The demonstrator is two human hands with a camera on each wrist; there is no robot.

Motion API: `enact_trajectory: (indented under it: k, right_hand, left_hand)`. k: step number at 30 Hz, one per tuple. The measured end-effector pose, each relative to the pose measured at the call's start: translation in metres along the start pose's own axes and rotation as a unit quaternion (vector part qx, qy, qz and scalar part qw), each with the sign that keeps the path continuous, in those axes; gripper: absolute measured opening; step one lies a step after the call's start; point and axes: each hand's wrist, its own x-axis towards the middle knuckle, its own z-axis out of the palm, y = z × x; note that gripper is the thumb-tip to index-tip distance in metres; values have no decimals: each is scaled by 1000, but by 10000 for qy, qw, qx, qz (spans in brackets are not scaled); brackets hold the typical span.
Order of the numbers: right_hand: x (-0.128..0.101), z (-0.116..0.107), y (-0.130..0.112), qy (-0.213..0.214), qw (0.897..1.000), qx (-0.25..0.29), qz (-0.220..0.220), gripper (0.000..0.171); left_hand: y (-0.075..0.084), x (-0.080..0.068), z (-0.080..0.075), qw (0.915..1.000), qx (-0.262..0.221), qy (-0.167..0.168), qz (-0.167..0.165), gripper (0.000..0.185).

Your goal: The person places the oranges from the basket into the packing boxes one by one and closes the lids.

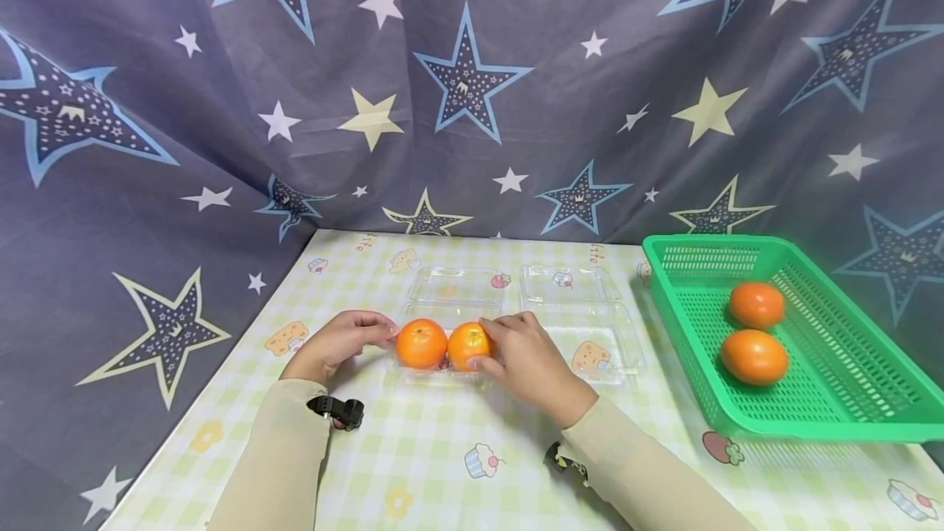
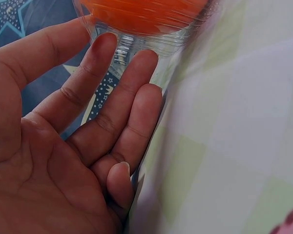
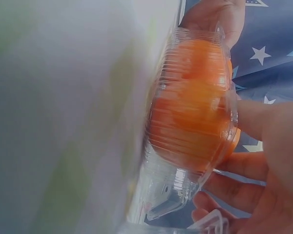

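Two oranges lie side by side in a clear plastic clamshell box (image 1: 437, 376) whose lid (image 1: 456, 286) is folded back. My left hand (image 1: 347, 339) is at the box's left end, beside the left orange (image 1: 421, 343). Its straight fingers (image 2: 136, 83) lie against the ribbed clear wall (image 2: 136, 48) under the orange (image 2: 146, 14). My right hand (image 1: 516, 351) curls over the right orange (image 1: 467, 344), thumb in front and fingers on top. The right wrist view shows the thumb (image 3: 263, 122) and the fingers around the orange (image 3: 195, 117) in the box (image 3: 171, 195).
A second clear clamshell box (image 1: 590, 334) lies open just right of my right hand. A green mesh basket (image 1: 811, 428) at the right holds two more oranges (image 1: 756, 304) (image 1: 754, 356). The checked tablecloth (image 1: 413, 449) covers the table, and a star-patterned curtain (image 1: 472, 105) hangs behind.
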Motion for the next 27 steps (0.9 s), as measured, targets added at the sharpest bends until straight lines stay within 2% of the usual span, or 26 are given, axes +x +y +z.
enact_trajectory:
  k: [9,27]
  right_hand:
    - [0,-2,0,14,9999,134,7,61]
    - [-2,0,-6,-117,9996,-155,189,62]
  left_hand:
    - [1,-1,1,10000,38,-10,-13,37]
    - [2,-2,1,10000,43,21,-5,36]
